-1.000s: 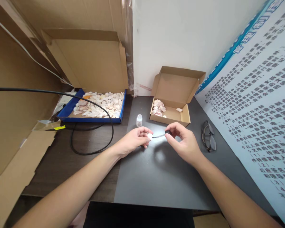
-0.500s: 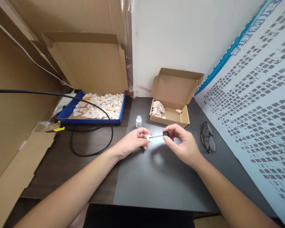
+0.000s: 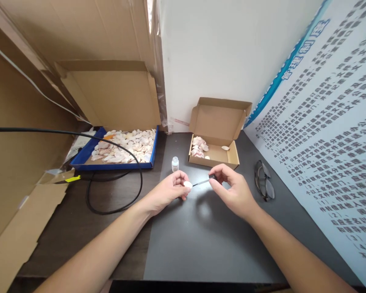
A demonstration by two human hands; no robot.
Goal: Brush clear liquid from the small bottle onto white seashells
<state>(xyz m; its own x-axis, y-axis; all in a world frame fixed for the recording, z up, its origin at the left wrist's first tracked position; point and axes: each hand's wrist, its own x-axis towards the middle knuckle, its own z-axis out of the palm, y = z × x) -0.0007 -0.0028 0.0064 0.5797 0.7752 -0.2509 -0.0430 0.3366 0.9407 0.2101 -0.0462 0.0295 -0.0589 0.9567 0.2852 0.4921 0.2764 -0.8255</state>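
A small white seashell (image 3: 188, 184) is pinched between the thumb and fingers of my left hand (image 3: 174, 189). My right hand (image 3: 230, 185) grips the black cap of a thin brush (image 3: 203, 182), whose dark tip points left and comes up to the shell's edge. Whether the tip touches the shell I cannot tell. Just behind my left hand a small glass bottle (image 3: 175, 164) with whitish contents stands upright without its cap.
A blue-edged box (image 3: 116, 166) full of seashells stands at the back left, a black cable (image 3: 142, 179) looping in front. Further right, a smaller cardboard box (image 3: 213, 161) holds several shells. Glasses (image 3: 264, 181) lie beside my right hand, near a printed sheet (image 3: 317, 122).
The shell has turned so its white face shows more, and the brush tip has drawn slightly away to its edge. The whole view has shifted a little.
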